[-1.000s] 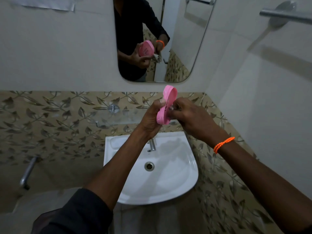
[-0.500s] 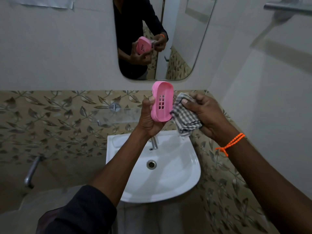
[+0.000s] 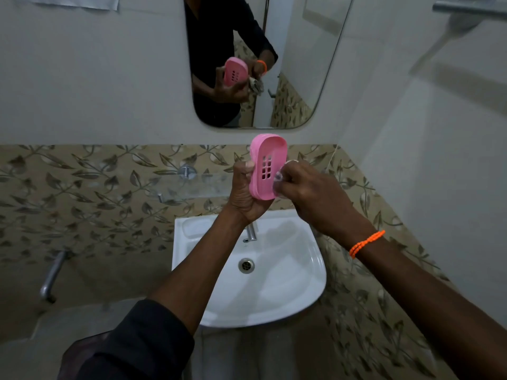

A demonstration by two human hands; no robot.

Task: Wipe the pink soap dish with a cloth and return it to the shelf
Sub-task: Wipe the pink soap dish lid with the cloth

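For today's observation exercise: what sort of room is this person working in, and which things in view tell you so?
Most likely a small bathroom. A white wash basin with a tap is fixed to the leaf-patterned tiled wall, a mirror hangs above it, and a glass shelf sits between them.

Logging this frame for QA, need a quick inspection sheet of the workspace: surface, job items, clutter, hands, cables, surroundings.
Surface: white washbasin, dry-looking; glass shelf above it, bare where visible.
Job items: pink soap dish held upright above the basin, slotted inside facing the camera; cloth mostly hidden in the fist, against the dish's right edge.
Clutter: nothing seen.
Hands: left hand grips the dish; right hand presses the cloth.
Cables: nothing seen.
Surroundings: mirror, leaf-pattern tiles, tap.
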